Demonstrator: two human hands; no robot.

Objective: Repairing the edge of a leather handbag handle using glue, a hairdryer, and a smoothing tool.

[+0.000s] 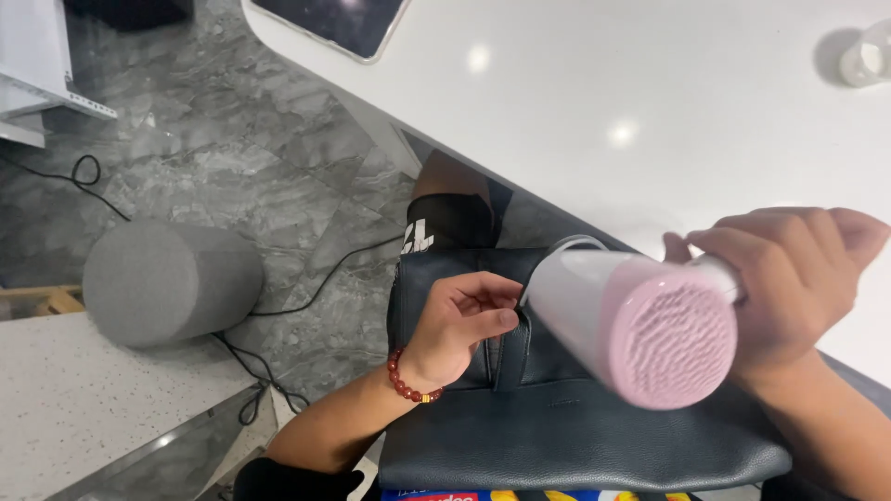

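My right hand [789, 278] grips the handle of a pink and white hair dryer [640, 320]. Its round pink vented end faces the camera. The dryer hangs over a dark leather bag [557, 436] that rests on my lap. My left hand [459, 320], with a red bead bracelet on the wrist, pinches the bag's upper edge near its strap, just left of the dryer's body. A thin white loop shows at the dryer's far end.
A white table [594, 83] runs across the upper right, with a tablet [339, 23] at its far edge and a small clear glass [868, 57] at the far right. A grey cylindrical stool [167, 278] and black cables lie on the grey marble floor to the left.
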